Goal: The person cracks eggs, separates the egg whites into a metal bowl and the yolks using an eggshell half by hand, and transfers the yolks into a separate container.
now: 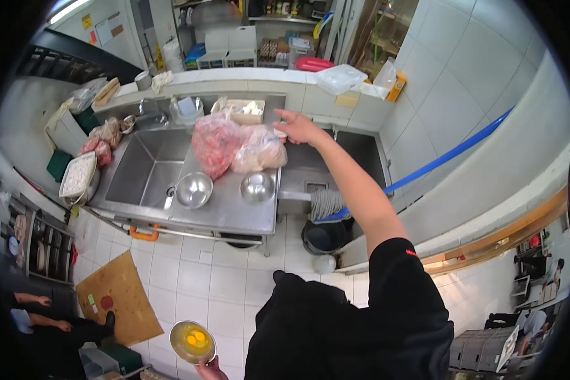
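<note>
Low in the view, my left hand (211, 369) grips the rim of a metal bowl (185, 350) that holds raw eggs with yellow yolks (196, 338). My right hand (296, 128) reaches out over the right end of the steel counter (234, 218), its index finger stretched out and a small pale thing, perhaps eggshell, held at the other fingers. Beside it lie a bag of pale meat (259, 151) and a bag of red meat (215, 142). A box with white pieces (246, 111) stands behind the bags. Two metal bowls (194, 190) rest on the counter.
Left of the bags is a sink (147, 168). A mop (327, 204) with a blue handle (449, 154) leans at the right, above a black bucket (323, 238). Another person's hands (63, 325) show at lower left, near cardboard (123, 291) on the floor.
</note>
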### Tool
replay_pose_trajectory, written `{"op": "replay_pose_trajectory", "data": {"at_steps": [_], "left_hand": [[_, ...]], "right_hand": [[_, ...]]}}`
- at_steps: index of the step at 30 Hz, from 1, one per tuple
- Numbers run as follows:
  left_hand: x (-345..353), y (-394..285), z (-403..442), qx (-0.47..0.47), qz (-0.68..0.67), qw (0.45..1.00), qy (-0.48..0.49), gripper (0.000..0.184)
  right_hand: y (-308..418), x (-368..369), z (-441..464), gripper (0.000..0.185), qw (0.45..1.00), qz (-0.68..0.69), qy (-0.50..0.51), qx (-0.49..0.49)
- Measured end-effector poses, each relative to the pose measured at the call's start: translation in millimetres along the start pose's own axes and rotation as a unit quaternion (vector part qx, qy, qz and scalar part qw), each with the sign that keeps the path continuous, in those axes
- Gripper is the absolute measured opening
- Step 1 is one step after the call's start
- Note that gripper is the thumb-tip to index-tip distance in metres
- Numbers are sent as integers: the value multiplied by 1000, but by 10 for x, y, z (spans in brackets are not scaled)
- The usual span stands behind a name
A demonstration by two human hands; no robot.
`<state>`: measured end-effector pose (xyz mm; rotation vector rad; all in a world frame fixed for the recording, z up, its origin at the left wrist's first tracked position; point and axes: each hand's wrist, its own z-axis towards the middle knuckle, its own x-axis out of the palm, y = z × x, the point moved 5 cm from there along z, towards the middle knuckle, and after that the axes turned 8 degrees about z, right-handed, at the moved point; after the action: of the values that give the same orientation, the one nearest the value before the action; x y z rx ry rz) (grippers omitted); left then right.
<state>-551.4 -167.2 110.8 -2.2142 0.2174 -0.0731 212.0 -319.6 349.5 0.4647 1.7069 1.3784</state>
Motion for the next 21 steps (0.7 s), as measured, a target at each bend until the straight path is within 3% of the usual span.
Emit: {"op": "replay_pose_trajectory", "data": {"at_steps": [6, 12, 15, 16, 18, 21], "left_hand": [[1070, -364, 105, 11, 62, 997, 52, 36], [1900, -179, 352, -7, 74, 997, 20, 37], [2360, -152, 304, -23, 47, 998, 33, 36], [2500, -116, 321, -31, 43, 998, 34, 37], [2744, -55, 376, -47, 35, 997, 40, 38], [3176, -116, 384, -59, 27, 997, 44, 39]], "right_hand": [[-271, -258, 602, 65, 998, 24, 26, -49], [-901, -764, 1869, 47, 994, 10, 100, -51], [-1168, -1163, 2524, 39, 992, -30, 13, -120], [-1166, -1270, 2671, 39, 992, -25, 23, -121], [-1166, -1548, 2918, 35, 991, -54, -61, -106], [-1597, -1708, 3483, 32, 979, 14, -128, -159]]}}
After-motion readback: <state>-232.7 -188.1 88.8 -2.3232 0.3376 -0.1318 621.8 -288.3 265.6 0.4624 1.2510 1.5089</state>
